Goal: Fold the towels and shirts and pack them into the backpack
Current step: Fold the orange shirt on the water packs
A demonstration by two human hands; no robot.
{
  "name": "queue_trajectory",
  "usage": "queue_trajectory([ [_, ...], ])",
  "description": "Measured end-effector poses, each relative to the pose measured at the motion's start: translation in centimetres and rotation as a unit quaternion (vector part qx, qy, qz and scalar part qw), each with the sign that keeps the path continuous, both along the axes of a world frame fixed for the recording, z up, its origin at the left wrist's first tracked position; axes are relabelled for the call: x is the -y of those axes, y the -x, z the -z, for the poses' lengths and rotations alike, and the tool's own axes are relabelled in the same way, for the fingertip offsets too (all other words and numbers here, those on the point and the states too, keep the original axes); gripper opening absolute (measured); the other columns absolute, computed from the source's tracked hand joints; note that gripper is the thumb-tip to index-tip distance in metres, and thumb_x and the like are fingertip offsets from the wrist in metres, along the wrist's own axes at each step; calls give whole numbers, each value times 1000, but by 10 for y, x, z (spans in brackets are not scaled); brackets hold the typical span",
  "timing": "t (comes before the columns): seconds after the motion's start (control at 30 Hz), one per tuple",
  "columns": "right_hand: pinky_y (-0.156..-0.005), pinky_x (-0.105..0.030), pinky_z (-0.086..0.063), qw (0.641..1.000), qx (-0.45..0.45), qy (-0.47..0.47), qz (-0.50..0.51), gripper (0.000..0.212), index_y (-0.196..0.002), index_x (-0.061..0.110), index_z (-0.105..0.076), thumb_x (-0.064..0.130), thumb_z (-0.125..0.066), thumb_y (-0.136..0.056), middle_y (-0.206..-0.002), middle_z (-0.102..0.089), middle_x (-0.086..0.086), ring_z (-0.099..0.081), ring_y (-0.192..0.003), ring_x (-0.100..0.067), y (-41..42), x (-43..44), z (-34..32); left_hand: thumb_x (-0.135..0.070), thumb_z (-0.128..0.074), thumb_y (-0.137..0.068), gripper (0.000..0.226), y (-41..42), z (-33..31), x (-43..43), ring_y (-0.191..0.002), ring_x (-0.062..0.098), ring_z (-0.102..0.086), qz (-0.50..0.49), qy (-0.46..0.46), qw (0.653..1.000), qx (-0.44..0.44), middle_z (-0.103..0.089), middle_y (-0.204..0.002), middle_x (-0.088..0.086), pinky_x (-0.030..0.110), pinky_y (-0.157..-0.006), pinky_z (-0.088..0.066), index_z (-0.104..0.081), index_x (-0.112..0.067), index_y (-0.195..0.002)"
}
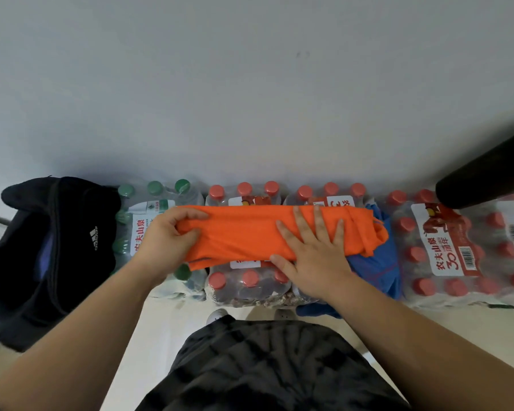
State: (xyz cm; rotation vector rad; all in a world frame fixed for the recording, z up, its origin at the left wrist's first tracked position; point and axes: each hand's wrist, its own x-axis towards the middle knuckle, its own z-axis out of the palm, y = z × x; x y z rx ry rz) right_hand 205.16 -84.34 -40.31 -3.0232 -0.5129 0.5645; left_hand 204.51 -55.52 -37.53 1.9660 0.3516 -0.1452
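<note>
The orange cloth (244, 232) lies folded over bottle packs (445, 262), near the open backpack (57, 247). The left hand (166, 235) holds the cloth's left end in its grip; the right hand (312, 256) presses flat on it, grip wide.

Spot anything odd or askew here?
Two things. The orange cloth lies on shrink-wrapped bottle packs, a lumpy surface for folding. Its right end is bunched and uneven, overlapping a crumpled blue garment.

Orange cloth (250, 232) folded into a long band, blue cloth (377, 271) crumpled beneath its right end; black backpack (42, 262) open, far left
</note>
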Motion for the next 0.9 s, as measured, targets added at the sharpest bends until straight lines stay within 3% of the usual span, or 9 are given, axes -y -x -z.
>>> queue_trajectory([
  [0.17, -113, -69, 15, 1000, -1, 0, -3, 79, -157, 44, 5, 81, -3, -87, -166, 23, 4, 29, -149, -33, -1, 2, 3, -1, -73, -84, 44, 4, -15, 10, -104, 23, -66, -16, 47, 999, 11, -66, -114, -2, 45, -81, -60, -73, -41, -102],
  [0.3, -118, -62, 13, 998, 16, -65, 16, 83, -159, 38, -6, 79, -3, -87, -167, 18, 2, 22, -152, -27, -1, 13, -12, 0, -76, -80, 51, -6, -54, 44, -91, 16, -70, -4, 62, 996, 60, -70, -106, -8, 31, -69, -60, -71, -43, -107],
  [0.47, -124, -45, 7, 985, 54, -147, 67, 89, -159, 21, -19, 76, -10, -90, -169, -2, -3, 8, -155, -22, 6, 49, -26, -3, -75, -77, 43, -26, -85, 112, -86, 3, -69, 71, 5, 993, 98, -72, -101, -15, 24, -72, -57, -73, -37, -103],
  [0.53, -125, -39, 1, 981, 55, -171, 69, 84, -156, 15, -31, 69, -17, -93, -167, -16, -4, -2, -155, -22, 7, 69, -28, -6, -74, -76, 39, -35, -83, 145, -92, 1, -66, 124, -39, 985, 111, -69, -105, -16, 22, -82, -53, -73, -34, -103],
  [0.63, -122, -49, -22, 980, 75, -168, 72, 66, -144, 11, -52, 51, -31, -96, -159, -38, -5, -23, -151, -28, 7, 103, -27, -5, -71, -74, 36, -48, -69, 196, -92, -4, -60, 180, -102, 971, 121, -66, -104, -18, 4, -85, -40, -71, -31, -100],
  [0.7, -114, -54, -35, 978, 89, -168, 86, 53, -136, 12, -59, 40, -42, -95, -155, -43, -4, -32, -146, -31, 7, 124, -24, -4, -71, -73, 36, -57, -53, 225, -99, 7, -61, 203, -138, 962, 124, -69, -109, -6, 6, -88, -38, -73, -23, -104],
  [0.8, -114, -46, -37, 969, 85, -209, 98, 49, -145, 14, -51, 28, -51, -97, -156, -42, -2, -40, -137, -30, 6, 145, -19, -6, -74, -72, 38, -64, -32, 257, -107, 20, -62, 232, -173, 950, 116, -70, -112, 3, 12, -88, -34, -73, -16, -109],
  [0.9, -112, -26, -34, 932, 36, -328, 149, 58, -155, 18, -36, 16, -52, -99, -156, -41, -1, -42, -138, -22, 5, 155, -18, -14, -76, -80, 50, -59, -21, 274, -115, 18, -60, 292, -152, 939, 99, -67, -123, 2, 15, -95, -37, -64, -18, -128],
])
